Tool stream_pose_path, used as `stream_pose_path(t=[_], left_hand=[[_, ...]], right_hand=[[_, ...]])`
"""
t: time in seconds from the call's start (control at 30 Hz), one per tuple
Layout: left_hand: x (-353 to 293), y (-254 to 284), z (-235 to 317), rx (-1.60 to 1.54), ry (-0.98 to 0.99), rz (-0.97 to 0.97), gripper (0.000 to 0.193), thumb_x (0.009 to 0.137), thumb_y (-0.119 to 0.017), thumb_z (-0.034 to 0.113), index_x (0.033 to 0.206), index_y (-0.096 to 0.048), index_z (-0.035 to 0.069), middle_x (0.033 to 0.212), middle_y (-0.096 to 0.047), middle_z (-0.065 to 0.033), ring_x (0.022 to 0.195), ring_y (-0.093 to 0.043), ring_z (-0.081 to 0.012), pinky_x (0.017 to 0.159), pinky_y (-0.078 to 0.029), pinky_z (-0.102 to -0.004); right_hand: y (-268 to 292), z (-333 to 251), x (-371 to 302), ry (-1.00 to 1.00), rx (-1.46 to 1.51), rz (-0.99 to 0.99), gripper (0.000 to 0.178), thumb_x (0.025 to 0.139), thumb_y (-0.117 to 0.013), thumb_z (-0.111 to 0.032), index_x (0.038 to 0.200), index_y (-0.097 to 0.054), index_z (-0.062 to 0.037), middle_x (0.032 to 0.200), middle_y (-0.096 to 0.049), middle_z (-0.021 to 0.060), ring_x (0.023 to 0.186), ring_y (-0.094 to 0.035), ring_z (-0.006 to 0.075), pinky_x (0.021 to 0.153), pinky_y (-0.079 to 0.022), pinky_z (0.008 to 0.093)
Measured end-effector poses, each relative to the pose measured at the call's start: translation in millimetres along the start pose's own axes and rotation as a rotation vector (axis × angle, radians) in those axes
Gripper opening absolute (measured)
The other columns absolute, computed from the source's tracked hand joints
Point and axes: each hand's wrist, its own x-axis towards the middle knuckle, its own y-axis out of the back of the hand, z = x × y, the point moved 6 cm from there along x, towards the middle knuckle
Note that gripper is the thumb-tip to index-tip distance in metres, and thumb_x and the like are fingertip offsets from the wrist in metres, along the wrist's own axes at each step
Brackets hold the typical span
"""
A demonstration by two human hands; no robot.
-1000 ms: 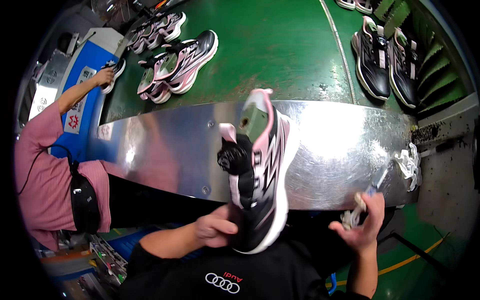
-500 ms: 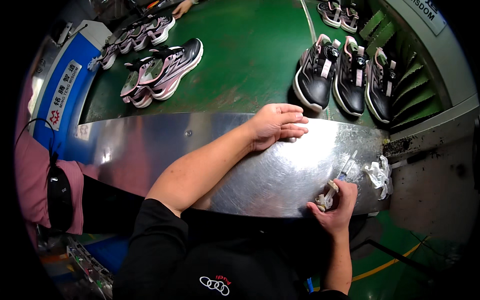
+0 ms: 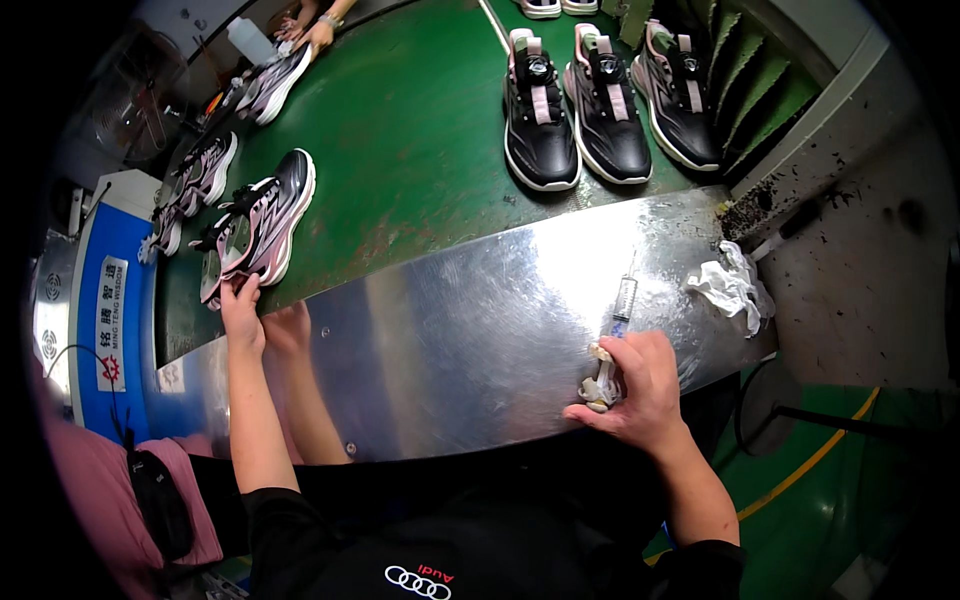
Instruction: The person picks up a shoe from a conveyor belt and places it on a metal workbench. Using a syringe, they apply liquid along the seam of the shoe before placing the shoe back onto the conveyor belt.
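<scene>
My left hand (image 3: 243, 318) reaches to the left side, its fingertips closed on the heel of a black and pink sports shoe (image 3: 283, 215). Part of another shoe shows close behind it, and the exact finger hold is partly hidden. Over the metal ledge (image 3: 440, 340), my right hand (image 3: 640, 390) grips a clear syringe (image 3: 625, 298) with its thin tip pointing away from me. Whitish material covers the syringe's plunger end, between my thumb and fingers.
Several black shoes (image 3: 540, 120) with pink straps stand toe-toward me on the green belt (image 3: 400, 150). Crumpled white tissue (image 3: 733, 288) lies at the ledge's right end. Farther left are more shoes (image 3: 205, 170) and another person's hand (image 3: 322, 33) near a shoe.
My left hand has swung from the middle of the ledge to the shoe at the left and taken hold of its heel. My right hand still holds the syringe. The view has turned left.
</scene>
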Motion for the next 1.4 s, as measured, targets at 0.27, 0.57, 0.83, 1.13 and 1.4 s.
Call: stream_pose_path(t=[0.27, 0.57, 0.83, 1.13, 1.4], left_hand=[[24.3, -61.3, 16.8, 0.073, -0.096, -0.054, 0.058, 0.076, -0.068, 0.003, 0.129, -0.042, 0.004, 0.114, -0.056, -0.0069, 0.101, -0.054, -0.0163, 0.089, -0.042, -0.0277], [-48.9, -18.2, 33.4, -0.100, 0.078, -0.125, 0.032, 0.080, -0.060, 0.004, 0.111, -0.057, 0.000, 0.095, -0.063, -0.0039, 0.076, -0.059, -0.0112, 0.068, -0.047, -0.0243], [-205.7, -46.7, 60.2, 0.058, -0.128, -0.420, 0.089, 0.061, -0.074, 0.014, 0.134, -0.026, 0.002, 0.125, -0.042, -0.0142, 0.115, -0.046, -0.0263, 0.094, -0.041, -0.0349], [-38.8, -92.1, -0.1, -0.004, 0.260, -0.517, 0.032, 0.090, -0.050, 0.025, 0.109, -0.053, -0.001, 0.087, -0.055, -0.0021, 0.075, -0.054, -0.0086, 0.068, -0.045, -0.0191], [-82.4, -166.1, 66.0, -0.186, 0.343, -0.640, 0.053, 0.079, -0.066, 0.025, 0.116, -0.038, 0.000, 0.101, -0.052, -0.0098, 0.085, -0.055, -0.0144, 0.075, -0.049, -0.0291]], right_hand=[[2.7, -2.9, 3.7, -0.034, -0.011, 0.032, 0.066, 0.059, -0.078, -0.041, 0.108, -0.051, -0.0063, 0.080, -0.051, 0.0088, 0.069, -0.047, 0.0265, 0.061, -0.040, 0.0365], [3.3, -1.5, 0.6, -0.092, 0.011, 0.011, 0.066, 0.057, -0.081, -0.038, 0.106, -0.052, -0.0048, 0.081, -0.053, 0.0089, 0.071, -0.048, 0.0261, 0.066, -0.041, 0.0350], [10.2, 9.4, -19.9, -0.337, 0.348, -0.027, 0.070, 0.058, -0.081, -0.038, 0.111, -0.051, -0.0030, 0.088, -0.054, 0.0111, 0.075, -0.050, 0.0260, 0.068, -0.042, 0.0335], [34.7, 12.8, -37.9, -0.596, 0.623, 0.053, 0.083, 0.068, -0.076, -0.045, 0.127, -0.042, 0.0024, 0.098, -0.059, 0.0097, 0.087, -0.055, 0.0141, 0.077, -0.044, 0.0264], [50.5, -5.3, -46.4, -0.686, 0.633, 0.048, 0.096, 0.060, -0.073, -0.063, 0.120, -0.043, 0.0048, 0.094, -0.055, 0.0074, 0.083, -0.056, 0.0151, 0.076, -0.046, 0.0275]])
